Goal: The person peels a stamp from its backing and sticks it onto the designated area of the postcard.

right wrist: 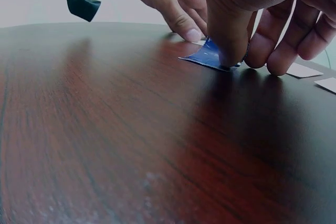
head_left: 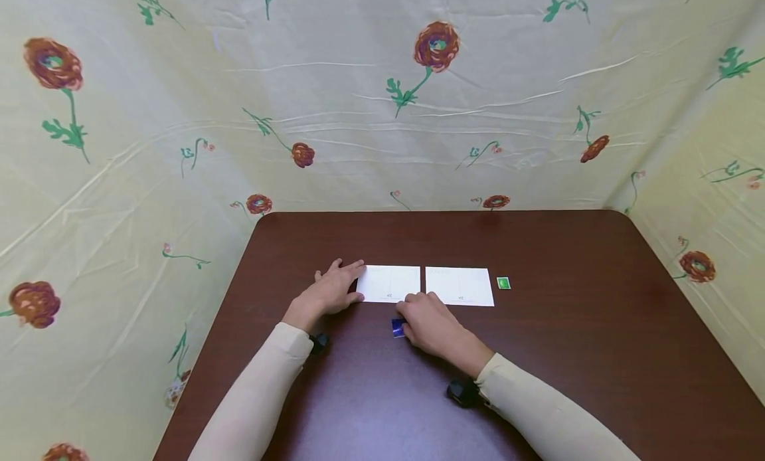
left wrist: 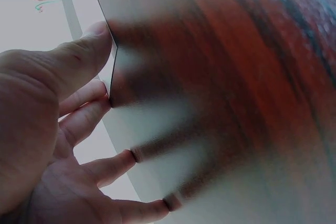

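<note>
Two white postcards (head_left: 388, 281) lie side by side on the brown table, with faint print on their upper faces. My left hand (head_left: 327, 292) rests at the left edge of the left postcard, thumb and fingers spread and touching its corners. Just below the gap between the cards, my right hand (head_left: 433, 326) pinches a small blue stamp (head_left: 398, 328) by its right side. In the right wrist view the blue stamp (right wrist: 205, 56) is slightly bent, with the thumb on it; the fingertips behind are partly hidden.
A small green stamp (head_left: 504, 283) with a pale border lies to the right of the right postcard (head_left: 460, 287). The dark wooden table (head_left: 568, 355) has rounded far corners. A flowered cloth (head_left: 358, 95) hangs behind it and along both sides.
</note>
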A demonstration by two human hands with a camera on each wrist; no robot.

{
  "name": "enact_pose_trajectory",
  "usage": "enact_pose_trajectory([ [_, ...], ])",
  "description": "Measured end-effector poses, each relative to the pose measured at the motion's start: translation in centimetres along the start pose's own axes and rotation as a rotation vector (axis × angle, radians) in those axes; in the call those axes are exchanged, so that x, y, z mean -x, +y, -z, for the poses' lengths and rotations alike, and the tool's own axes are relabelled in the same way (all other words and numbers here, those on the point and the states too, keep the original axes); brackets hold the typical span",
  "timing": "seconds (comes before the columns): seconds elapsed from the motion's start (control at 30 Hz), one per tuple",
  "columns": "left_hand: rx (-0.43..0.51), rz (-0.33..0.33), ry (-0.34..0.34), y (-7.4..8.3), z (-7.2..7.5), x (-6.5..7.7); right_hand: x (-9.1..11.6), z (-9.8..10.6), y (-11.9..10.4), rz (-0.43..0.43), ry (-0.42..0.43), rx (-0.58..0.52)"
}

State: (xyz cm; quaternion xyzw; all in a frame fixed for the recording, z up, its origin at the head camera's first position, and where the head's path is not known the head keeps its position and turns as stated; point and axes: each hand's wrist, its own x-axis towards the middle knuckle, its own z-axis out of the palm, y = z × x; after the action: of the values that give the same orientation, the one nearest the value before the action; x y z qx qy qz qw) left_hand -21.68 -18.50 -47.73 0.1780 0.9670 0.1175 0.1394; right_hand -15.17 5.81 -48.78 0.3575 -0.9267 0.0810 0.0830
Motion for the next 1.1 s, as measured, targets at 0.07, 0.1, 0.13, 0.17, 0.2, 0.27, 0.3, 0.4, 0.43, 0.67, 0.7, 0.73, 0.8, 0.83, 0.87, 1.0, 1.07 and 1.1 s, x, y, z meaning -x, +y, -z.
enact_pose_trajectory([
  [0.07, 0.001, 0.001, 0.002, 0.0, 0.0, 0.0, 0.0, 0.0, 0.1, 0.002, 0.007, -0.002],
  [0.1, 0.001, 0.001, 0.003, 0.0, 0.0, 0.0, 0.0, -0.1, 0.1, 0.002, 0.008, -0.005],
  [0.13, 0.0, 0.003, 0.004, 0.0, -0.1, 0.0, 0.0, -0.1, 0.1, 0.003, 0.01, -0.01],
  [0.17, -0.003, 0.003, 0.006, 0.0, -0.1, 0.0, 0.0, -0.1, 0.1, 0.004, 0.011, -0.015],
  [0.2, -0.005, 0.003, 0.007, 0.0, -0.1, 0.0, 0.0, -0.1, 0.2, 0.004, 0.011, -0.021],
  [0.27, -0.011, 0.003, 0.011, 0.0, -0.1, 0.0, 0.0, -0.2, 0.2, 0.003, 0.007, -0.033],
  [0.3, -0.013, 0.003, 0.012, 0.0, -0.2, 0.0, 0.0, -0.2, 0.3, 0.002, 0.004, -0.039],
  [0.4, -0.014, 0.004, 0.013, 0.0, -0.2, 0.0, 0.0, -0.1, 0.3, -0.001, -0.016, -0.058],
  [0.43, -0.013, 0.005, 0.012, 0.0, -0.1, 0.0, 0.0, -0.1, 0.4, -0.003, -0.023, -0.067],
  [0.67, -0.005, 0.004, 0.01, -0.1, -0.1, 0.0, -0.1, 0.4, 0.5, -0.014, -0.044, -0.088],
  [0.7, -0.004, 0.003, 0.009, -0.1, -0.1, 0.0, -0.2, 0.5, 0.6, -0.014, -0.041, -0.087],
  [0.73, -0.001, 0.004, 0.007, -0.1, -0.1, 0.0, -0.2, 0.6, 0.6, -0.012, -0.038, -0.088],
  [0.8, 0.001, 0.004, 0.005, -0.1, -0.1, 0.0, -0.3, 0.8, 0.6, -0.01, -0.029, -0.086],
  [0.83, 0.001, 0.003, 0.005, -0.1, -0.1, 0.0, -0.3, 0.9, 0.6, -0.008, -0.023, -0.084],
  [0.87, 0.002, 0.002, 0.004, -0.1, -0.1, 0.0, -0.4, 1.0, 0.7, -0.006, -0.014, -0.083],
  [1.0, 0.002, 0.003, -0.001, 0.0, -0.1, 0.0, -0.7, 1.2, 0.7, -0.001, 0.011, -0.084],
  [1.07, 0.007, 0.003, -0.004, 0.0, -0.1, -0.1, -0.8, 1.4, 0.8, 0.0, 0.015, -0.087],
  [1.1, 0.008, 0.003, -0.006, 0.0, 0.0, -0.1, -0.9, 1.4, 0.7, -0.001, 0.014, -0.086],
])
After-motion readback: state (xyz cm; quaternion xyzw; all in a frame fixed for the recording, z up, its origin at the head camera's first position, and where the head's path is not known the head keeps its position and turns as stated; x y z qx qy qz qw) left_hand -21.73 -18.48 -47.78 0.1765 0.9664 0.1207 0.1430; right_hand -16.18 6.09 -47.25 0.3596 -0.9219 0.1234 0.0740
